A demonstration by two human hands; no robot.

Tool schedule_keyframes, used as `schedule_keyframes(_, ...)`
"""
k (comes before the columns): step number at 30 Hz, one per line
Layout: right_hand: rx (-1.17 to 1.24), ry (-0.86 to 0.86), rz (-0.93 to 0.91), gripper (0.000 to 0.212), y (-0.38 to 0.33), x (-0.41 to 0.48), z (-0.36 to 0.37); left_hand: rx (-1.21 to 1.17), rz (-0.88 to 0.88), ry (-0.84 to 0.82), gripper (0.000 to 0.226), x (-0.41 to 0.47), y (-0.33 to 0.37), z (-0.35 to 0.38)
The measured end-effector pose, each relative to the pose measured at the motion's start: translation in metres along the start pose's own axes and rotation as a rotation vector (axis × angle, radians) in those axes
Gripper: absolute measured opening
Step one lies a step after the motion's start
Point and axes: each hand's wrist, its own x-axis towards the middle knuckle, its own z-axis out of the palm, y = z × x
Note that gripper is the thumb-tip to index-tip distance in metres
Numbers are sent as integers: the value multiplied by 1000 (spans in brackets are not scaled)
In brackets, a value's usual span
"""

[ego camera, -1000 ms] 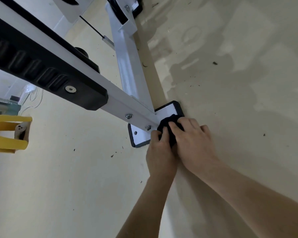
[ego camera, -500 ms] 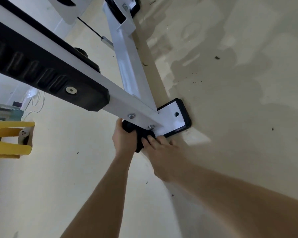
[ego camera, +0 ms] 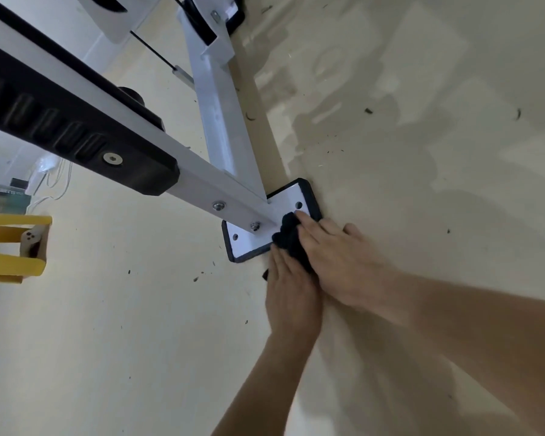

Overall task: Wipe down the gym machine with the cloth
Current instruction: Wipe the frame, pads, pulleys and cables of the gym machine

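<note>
Cloth [ego camera: 288, 239] is on the plate [ego camera: 249, 243] at the foot of the machine [ego camera: 221, 121]. It's black and bunched, at the plate's right corner, touching the bolted end of the near beam [ego camera: 208, 184].

My right hand [ego camera: 343, 262] lies flat over it, fingers straight and pressing, tips just beside a bolt hole. My left hand [ego camera: 291, 291] presses against the cloth's near side, fingers straight and together, no curl. The hands touch each other.

Plate has a white top and a black rim, and sits flat on the floor [ego camera: 123, 325]. Floor is cream and smooth, scattered with dark specks. Right of the machine I see darker blotches [ego camera: 406, 136] that look damp. A tan strip [ego camera: 265, 130] runs along the far beam.

A black ribbed pad [ego camera: 76, 133] sits on the near beam. A yellow frame [ego camera: 10, 247] is at the left edge, with white cords [ego camera: 55, 184] by the wall [ego camera: 13, 146] behind it.
</note>
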Motion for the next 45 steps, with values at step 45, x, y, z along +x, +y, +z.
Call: schedule_keyframes(45, 1503, 475, 366, 11, 75, -111, -337, -844, 326, 304, 25, -104, 231, -251)
